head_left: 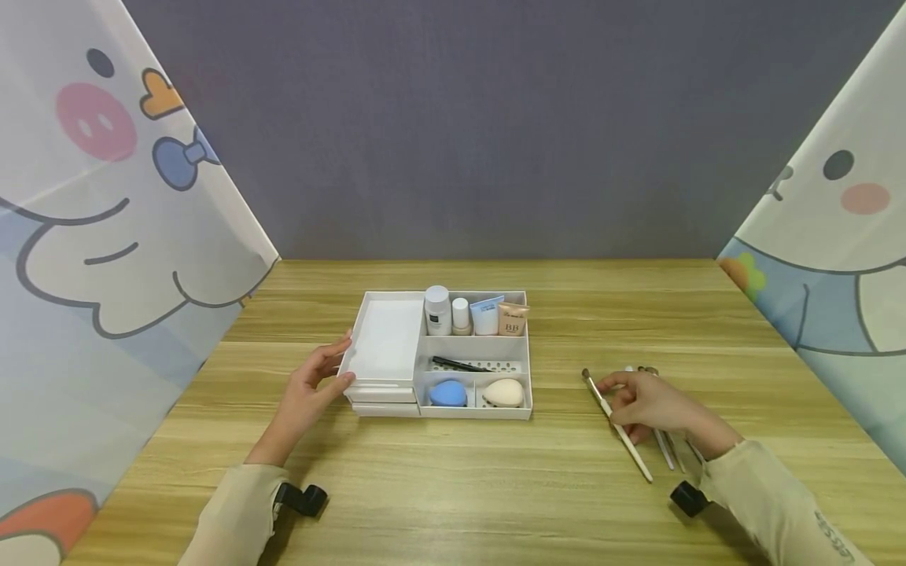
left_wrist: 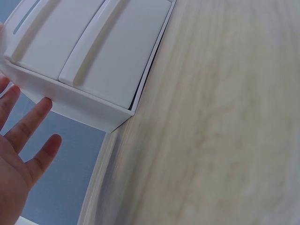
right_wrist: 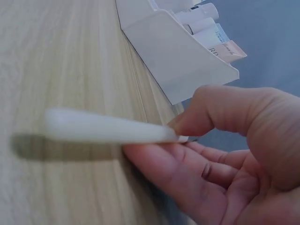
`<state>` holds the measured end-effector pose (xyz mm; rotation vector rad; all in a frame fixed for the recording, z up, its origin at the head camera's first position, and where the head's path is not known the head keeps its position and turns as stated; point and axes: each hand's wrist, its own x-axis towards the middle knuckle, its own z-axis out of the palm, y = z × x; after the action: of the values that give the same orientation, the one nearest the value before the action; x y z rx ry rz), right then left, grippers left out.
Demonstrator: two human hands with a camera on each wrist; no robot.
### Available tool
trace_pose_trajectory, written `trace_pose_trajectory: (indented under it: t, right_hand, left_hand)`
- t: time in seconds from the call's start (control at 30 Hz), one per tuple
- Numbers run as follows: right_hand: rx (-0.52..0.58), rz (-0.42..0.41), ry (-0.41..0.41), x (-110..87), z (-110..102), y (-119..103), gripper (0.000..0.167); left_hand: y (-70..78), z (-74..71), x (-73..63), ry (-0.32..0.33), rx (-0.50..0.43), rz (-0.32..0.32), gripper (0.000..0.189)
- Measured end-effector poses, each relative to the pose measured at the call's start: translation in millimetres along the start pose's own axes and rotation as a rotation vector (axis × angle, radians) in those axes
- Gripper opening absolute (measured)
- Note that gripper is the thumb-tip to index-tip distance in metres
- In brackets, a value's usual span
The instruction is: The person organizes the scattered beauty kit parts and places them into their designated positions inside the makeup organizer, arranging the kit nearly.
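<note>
My right hand (head_left: 651,405) pinches a makeup brush (head_left: 632,452) between thumb and fingers, on the right part of the table. In the right wrist view its pale handle (right_wrist: 103,126) points left, just over the wood. More brushes (head_left: 664,450) lie beneath and beside this hand, partly hidden by it. At the left side of a white cosmetics organizer (head_left: 385,338), my left hand (head_left: 314,381) rests with thumb and fingers extended. The left wrist view has these fingertips (left_wrist: 44,104) against the box's side wall, by two drawer fronts (left_wrist: 117,51).
The organizer's compartments hold a white-capped bottle (head_left: 438,310), a smaller bottle (head_left: 461,316), a light blue tube (head_left: 485,317), a BB cream tube (head_left: 513,319), a black pen-like stick (head_left: 458,364), and blue (head_left: 448,394) and cream (head_left: 503,393) makeup sponges. A grey partition (head_left: 495,157) stands behind the table.
</note>
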<state>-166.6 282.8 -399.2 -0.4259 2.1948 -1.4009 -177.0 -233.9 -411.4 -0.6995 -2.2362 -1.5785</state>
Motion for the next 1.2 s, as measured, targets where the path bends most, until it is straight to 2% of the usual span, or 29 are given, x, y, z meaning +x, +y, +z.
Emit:
trace_pose_trajectory:
  t: [0.2, 0.37, 0.63, 1.0, 1.2]
  right_hand:
    - [0.171, -0.054, -0.05, 4.8, 1.6, 5.7, 0.062]
    - [0.268, -0.105, -0.07, 10.5, 5.7, 4.8, 0.06]
    - [0.35, -0.139, -0.048, 19.4, 15.9, 0.0, 0.058]
    - [0.389, -0.097, 0.018, 29.9, 27.8, -16.2, 0.06]
    - [0.462, -0.125, 0.027, 36.9, 34.4, -25.4, 0.058]
  left_hand:
    - [0.3, 0.0, -0.3, -0.001, 0.005, -0.008, 0.045]
    - [0.0, 0.1, -0.3, -0.002, 0.007, -0.01, 0.045]
    - [0.0, 0.8, -0.9, 0.006, -0.003, -0.001, 0.045]
    - [-0.5, 0.9, -0.9, 0.005, -0.013, 0.005, 0.045]
    - [-0.4, 0.5, -0.6, 0.004, -0.007, 0.007, 0.045]
